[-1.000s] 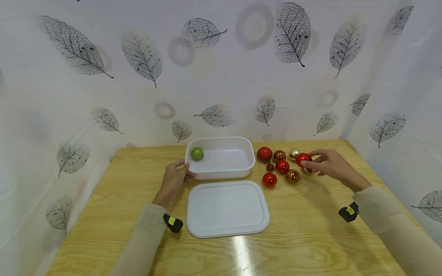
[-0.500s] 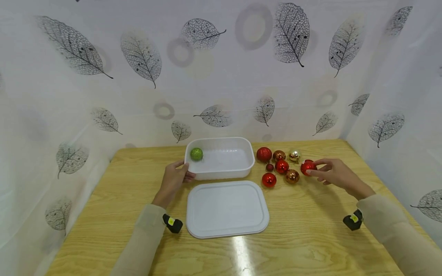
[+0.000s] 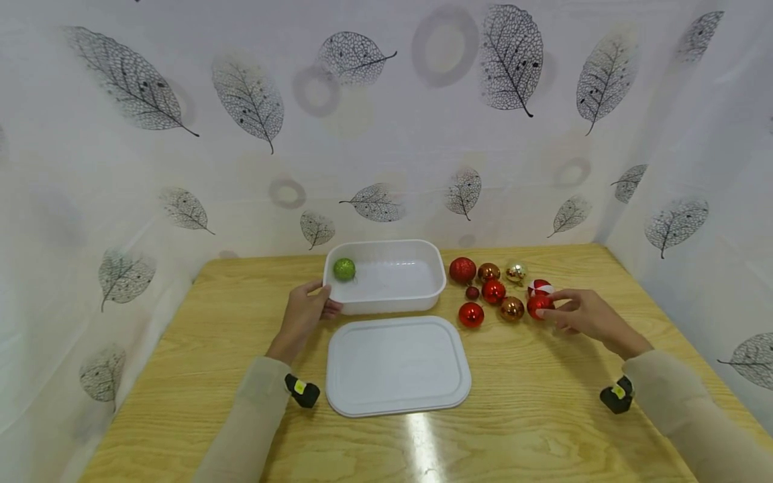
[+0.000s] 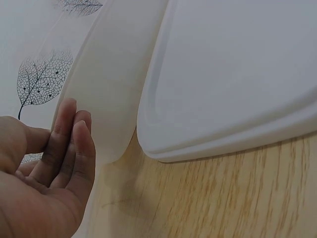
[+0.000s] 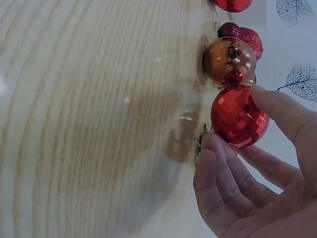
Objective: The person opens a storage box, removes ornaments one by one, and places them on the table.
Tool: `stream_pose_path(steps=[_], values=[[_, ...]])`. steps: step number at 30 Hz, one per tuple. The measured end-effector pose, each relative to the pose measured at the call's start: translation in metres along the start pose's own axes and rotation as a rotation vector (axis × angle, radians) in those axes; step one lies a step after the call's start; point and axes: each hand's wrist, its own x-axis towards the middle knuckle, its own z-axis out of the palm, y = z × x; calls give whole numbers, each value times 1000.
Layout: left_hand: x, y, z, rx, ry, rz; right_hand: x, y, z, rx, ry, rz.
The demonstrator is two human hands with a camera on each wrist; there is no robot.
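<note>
Right hand (image 3: 582,314) pinches faceted red bauble (image 5: 239,115), seemingly on table (image 3: 543,402).

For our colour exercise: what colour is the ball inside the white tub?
Glittery green ball; the head view shows it best.

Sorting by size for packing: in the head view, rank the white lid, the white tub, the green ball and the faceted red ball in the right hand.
1. white lid, nearer the camera
2. white tub
3. green ball and faceted red ball: look alike, unranked

1. Pale wooden table (image 3: 181,376), grain running sideways, glare patch near the front edge.
2. White walls (image 3: 386,134) on three sides, printed with grey leaves and faint rings.
</note>
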Motion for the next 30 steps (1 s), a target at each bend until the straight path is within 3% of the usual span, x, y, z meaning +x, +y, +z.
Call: stream_pose_path(steps=[13, 21, 30], values=[[-1, 3, 0, -10, -11, -1, 1, 12, 4, 31, -11, 0], [0, 3, 0, -11, -13, -2, -1, 9, 5, 44, -8, 40], [1, 0, 0, 2, -4, 2, -3, 8, 2, 49, -15, 18]])
